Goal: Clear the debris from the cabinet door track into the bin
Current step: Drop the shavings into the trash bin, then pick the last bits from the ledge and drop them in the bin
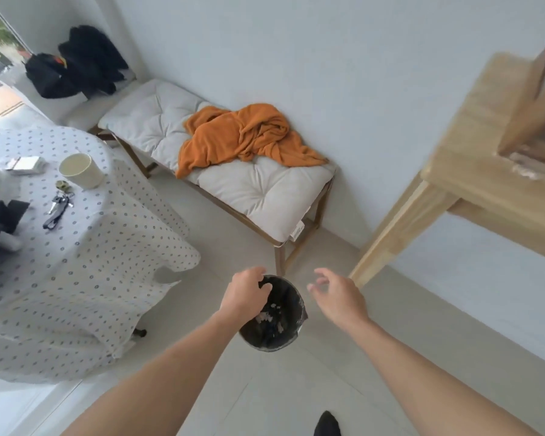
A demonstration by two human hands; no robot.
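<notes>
A small round bin with a black liner stands on the floor below me, with pale scraps lying inside it. My left hand hovers over the bin's left rim, fingers curled downward; whether it holds anything is hidden. My right hand floats just right of the bin, fingers spread and empty. At the upper right, a wooden cabinet sits on a light wood table. Pale debris lies along the cabinet's bottom track, blurred.
A bench with a white cushion and an orange blanket stands against the wall. On the left, a table under a dotted cloth bears a cream cup and keys. Black bags sit far left.
</notes>
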